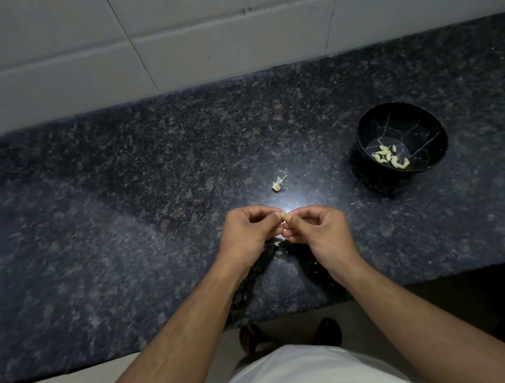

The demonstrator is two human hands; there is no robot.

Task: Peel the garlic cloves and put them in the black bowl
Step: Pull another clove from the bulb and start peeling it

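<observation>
Above the counter (146,210), both hands' fingers (277,217) pinching a roughly upright garlic clove (284,217).

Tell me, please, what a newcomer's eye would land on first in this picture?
Probably the two hands, left hand and right hand, pinching one garlic clove between them at the centre of the dark granite counter. Next, the black bowl of peeled cloves to their right.

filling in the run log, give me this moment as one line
step: peeling | hands: left hand and right hand pinch one garlic clove | black bowl: peeled cloves inside | counter: garlic piece
</observation>
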